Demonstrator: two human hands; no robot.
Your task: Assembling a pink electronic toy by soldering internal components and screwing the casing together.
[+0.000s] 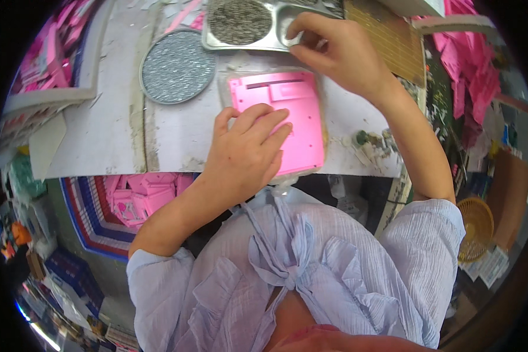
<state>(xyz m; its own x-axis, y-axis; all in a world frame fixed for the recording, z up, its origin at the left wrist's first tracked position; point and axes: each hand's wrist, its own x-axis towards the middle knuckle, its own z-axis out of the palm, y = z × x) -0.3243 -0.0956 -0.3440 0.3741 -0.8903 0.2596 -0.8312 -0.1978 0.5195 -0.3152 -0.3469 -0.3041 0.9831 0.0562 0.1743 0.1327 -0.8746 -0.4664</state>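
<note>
A flat pink plastic casing lies before me on a clear-wrapped pad at the table's near edge, a long slot along its far side. My left hand rests on its left part, fingers spread over the surface. My right hand reaches over the metal tray, thumb and forefinger curled close together in a pinch at a shallow compartment. Whatever may be between those fingertips is too small to make out. Many small dark metal pieces fill the tray's round compartment.
A round dish of small silvery pieces stands left of the tray. Below the table, a blue-and-red basket holds pink parts. More pink parts hang at the right, near a yellow basket. Small scraps lie on the table's right.
</note>
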